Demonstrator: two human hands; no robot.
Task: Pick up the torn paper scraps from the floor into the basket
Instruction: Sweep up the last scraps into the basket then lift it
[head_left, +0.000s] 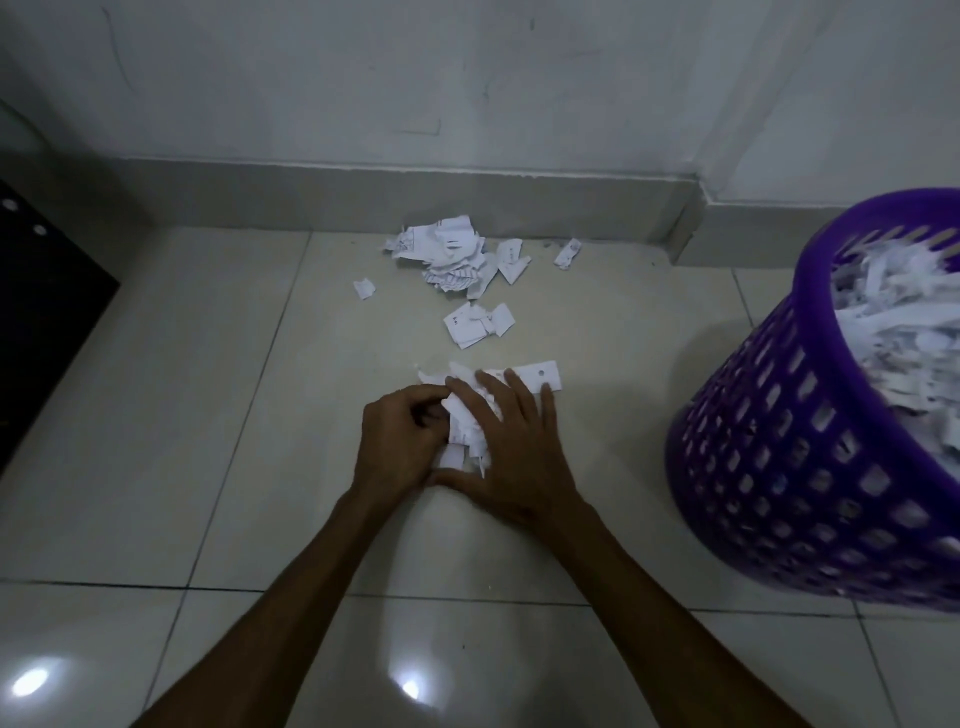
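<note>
- The left hand curls its fingers round one side of a small heap of white torn paper scraps on the pale glossy tiled floor.
- The right hand lies on the heap with straight, spread fingers, grasping nothing.
- A punched white paper strip juts out past the right fingertips.
- More loose white scraps lie farther on, just before the grey skirting board.
- The purple perforated plastic basket, paper-filled, stands to the right, bare tile between.
</note>
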